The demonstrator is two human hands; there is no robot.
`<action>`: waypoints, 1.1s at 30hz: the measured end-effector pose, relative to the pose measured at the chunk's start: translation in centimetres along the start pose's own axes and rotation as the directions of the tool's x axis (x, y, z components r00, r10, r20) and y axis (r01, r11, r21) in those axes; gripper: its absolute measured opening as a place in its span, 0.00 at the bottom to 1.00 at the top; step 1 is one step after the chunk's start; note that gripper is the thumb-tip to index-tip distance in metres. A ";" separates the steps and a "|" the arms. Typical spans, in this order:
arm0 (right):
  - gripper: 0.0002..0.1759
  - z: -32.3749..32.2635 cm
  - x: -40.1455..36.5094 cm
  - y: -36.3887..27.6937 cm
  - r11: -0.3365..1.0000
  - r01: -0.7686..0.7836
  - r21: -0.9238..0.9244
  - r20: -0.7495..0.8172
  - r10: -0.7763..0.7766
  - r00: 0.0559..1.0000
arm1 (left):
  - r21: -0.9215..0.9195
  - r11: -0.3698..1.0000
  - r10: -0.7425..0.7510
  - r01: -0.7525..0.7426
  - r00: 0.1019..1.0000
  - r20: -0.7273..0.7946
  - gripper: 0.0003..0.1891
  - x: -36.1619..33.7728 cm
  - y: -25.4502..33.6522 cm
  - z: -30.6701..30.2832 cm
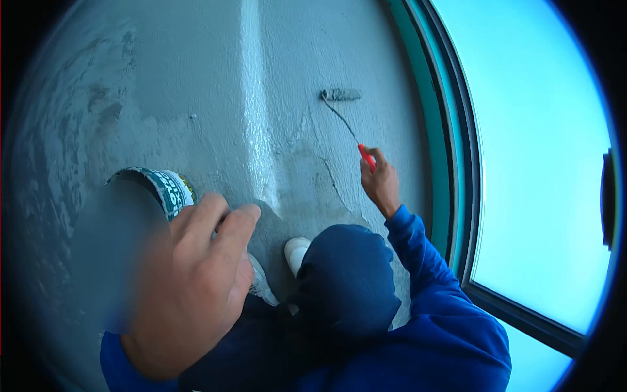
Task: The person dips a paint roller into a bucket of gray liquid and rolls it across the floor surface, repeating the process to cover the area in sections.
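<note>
My right hand (380, 184) grips the red handle of a small paint roller (341, 95). Its thin wire arm reaches up and to the left, and the roller head lies on the grey coated surface (196, 78). My left hand (196, 281) is close to the camera, fingers curled against the side of a paint can (171, 189) with a green and white label. Part of the can is blurred. Both sleeves are blue. My dark blue knee (346, 281) is bent below me, with a white shoe (296, 251) beside it.
A glossy wet ridge (255, 104) runs down the middle of the grey surface. Darker patches mark the surface at the left. A teal window frame (436, 150) with frosted bright glass (542, 163) borders the right side, just right of the roller.
</note>
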State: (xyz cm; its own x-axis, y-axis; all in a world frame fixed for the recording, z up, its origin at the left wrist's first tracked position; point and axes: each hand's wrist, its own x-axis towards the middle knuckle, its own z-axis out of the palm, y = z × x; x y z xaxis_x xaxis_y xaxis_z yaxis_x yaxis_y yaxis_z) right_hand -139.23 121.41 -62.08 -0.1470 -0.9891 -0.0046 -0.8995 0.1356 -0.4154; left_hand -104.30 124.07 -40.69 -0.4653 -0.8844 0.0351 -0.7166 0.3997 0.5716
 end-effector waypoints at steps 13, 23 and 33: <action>0.16 -10.0 -28.2 3.1 0.990 -0.136 -0.033 0.125 0.139 0.982 | 0.004 0.996 0.094 -0.094 0.995 -0.026 0.15 -1.3 1.2 -0.3; 0.13 -1.0 -11.5 -0.8 0.999 -0.053 0.010 0.040 0.053 0.998 | -0.006 0.998 0.060 -0.060 0.997 -0.056 0.16 -1.6 0.1 -0.7; 0.12 7.2 17.6 -6.1 0.972 0.223 -0.066 -0.155 -0.231 0.960 | -0.006 0.999 -0.036 0.036 0.999 0.008 0.18 -0.8 -1.6 -1.3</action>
State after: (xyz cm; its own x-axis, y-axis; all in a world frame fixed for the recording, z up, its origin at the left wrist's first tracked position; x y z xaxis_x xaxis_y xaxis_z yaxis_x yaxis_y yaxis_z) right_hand -133.35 102.78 -66.11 0.0028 -0.9725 0.2330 -0.9348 -0.0853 -0.3448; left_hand -102.12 123.78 -40.55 -0.4432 -0.8964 0.0084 -0.7299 0.3663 0.5772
